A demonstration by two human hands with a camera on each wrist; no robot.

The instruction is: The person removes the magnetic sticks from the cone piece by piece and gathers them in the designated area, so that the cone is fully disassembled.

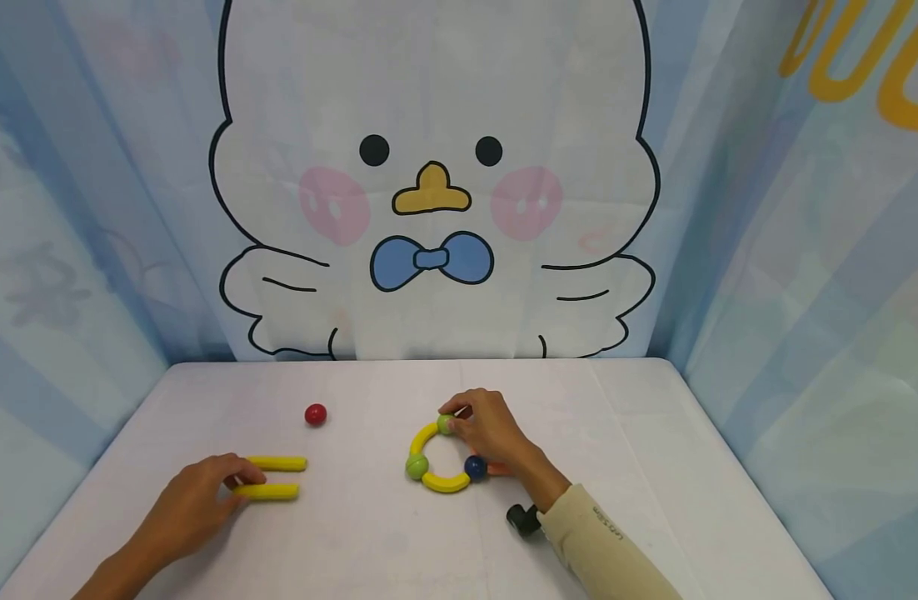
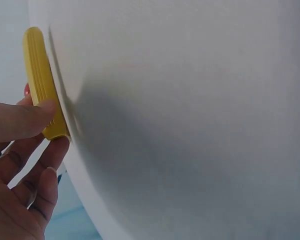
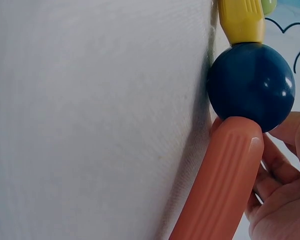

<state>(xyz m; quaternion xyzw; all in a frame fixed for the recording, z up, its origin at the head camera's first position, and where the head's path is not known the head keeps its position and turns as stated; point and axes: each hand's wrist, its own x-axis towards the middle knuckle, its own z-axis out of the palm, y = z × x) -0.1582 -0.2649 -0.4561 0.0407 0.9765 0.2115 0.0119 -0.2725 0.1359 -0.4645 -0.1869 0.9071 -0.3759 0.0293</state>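
Note:
My left hand (image 1: 192, 507) pinches a yellow rod (image 1: 270, 492) near its end; the left wrist view shows thumb and fingertips on this ribbed yellow rod (image 2: 39, 75). Another yellow rod (image 1: 279, 463) lies just beyond. My right hand (image 1: 491, 429) pinches a green ball (image 1: 445, 424) at the top of a ring of joined pieces. Round the ring run curved yellow rods (image 1: 446, 483), a second green ball (image 1: 417, 466) and a dark blue ball (image 1: 476, 467). A coral rod (image 3: 220, 180) touches the blue ball (image 3: 251, 86). The hand hides the ring's right side.
A red ball (image 1: 316, 414) lies toward the back left of the white table (image 1: 369, 550). Beside the right sleeve (image 1: 601, 542) is a small black object (image 1: 522, 520). Printed curtains (image 1: 429, 317) stand behind the table and along both sides.

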